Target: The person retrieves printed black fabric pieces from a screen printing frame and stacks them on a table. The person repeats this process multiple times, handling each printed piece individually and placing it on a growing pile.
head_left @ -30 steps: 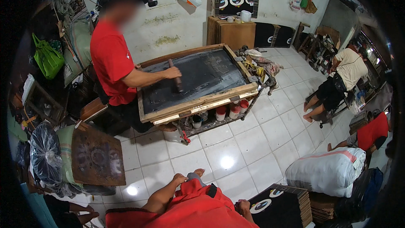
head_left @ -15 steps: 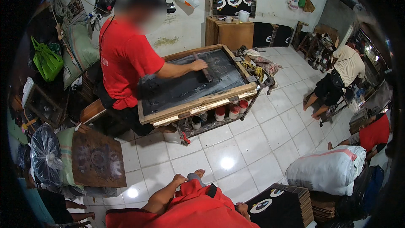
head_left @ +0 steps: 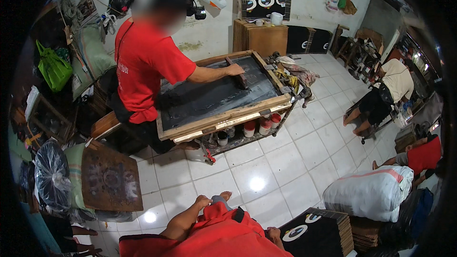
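Left hand (head_left: 202, 202) rests on red cloth (head_left: 223, 233) at six o'clock — grip curled loosely, holding nothing; right hand (head_left: 272, 232) partly hidden — grip state unclear.

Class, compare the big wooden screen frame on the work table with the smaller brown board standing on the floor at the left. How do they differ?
The screen frame lies nearly flat; the brown board stands propped against sacks. The frame is larger, with a pale wooden rim; the board shows none. A person's hand works on the frame; nobody touches the board. Both are rectangular and dark-stained.
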Demonstrator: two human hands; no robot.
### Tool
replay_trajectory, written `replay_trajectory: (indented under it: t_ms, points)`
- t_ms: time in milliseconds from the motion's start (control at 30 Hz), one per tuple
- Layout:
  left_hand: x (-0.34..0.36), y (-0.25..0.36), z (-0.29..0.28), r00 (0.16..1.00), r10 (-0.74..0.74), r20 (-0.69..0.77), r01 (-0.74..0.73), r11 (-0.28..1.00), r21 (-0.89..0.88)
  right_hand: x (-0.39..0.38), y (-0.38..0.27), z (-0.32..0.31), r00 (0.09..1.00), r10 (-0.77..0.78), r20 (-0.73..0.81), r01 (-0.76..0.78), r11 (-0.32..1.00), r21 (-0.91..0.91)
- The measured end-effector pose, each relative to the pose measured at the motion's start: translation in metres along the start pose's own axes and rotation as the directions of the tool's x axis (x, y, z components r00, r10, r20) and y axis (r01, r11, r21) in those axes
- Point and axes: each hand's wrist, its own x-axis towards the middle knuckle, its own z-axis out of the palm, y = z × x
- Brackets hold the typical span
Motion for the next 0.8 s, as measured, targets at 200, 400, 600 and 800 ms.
replay_trajectory:
  t_ms: [200,400,600,800]
  points:
    - [0.006,-0.009,0.001,1.000,-0.009,-0.025,0.008,1.000,-0.023,0.036,0.034,0.002,0.997,-0.008,0.073,0.005,0.999,0.036]
    - [0.002,-0.009,-0.001,0.999,-0.010,-0.046,0.010,1.000,0.005,0.075,0.069,0.010,0.999,-0.024,0.041,0.024,1.000,-0.001]
    - [0.000,-0.005,-0.003,0.999,-0.046,-0.023,0.046,0.999,-0.028,0.025,0.020,0.001,0.991,0.024,0.133,-0.043,0.989,0.143]
    - [0.006,-0.009,0.001,0.998,-0.056,0.001,0.056,0.996,-0.074,0.004,-0.003,0.003,0.990,0.096,0.101,-0.119,0.960,0.252]
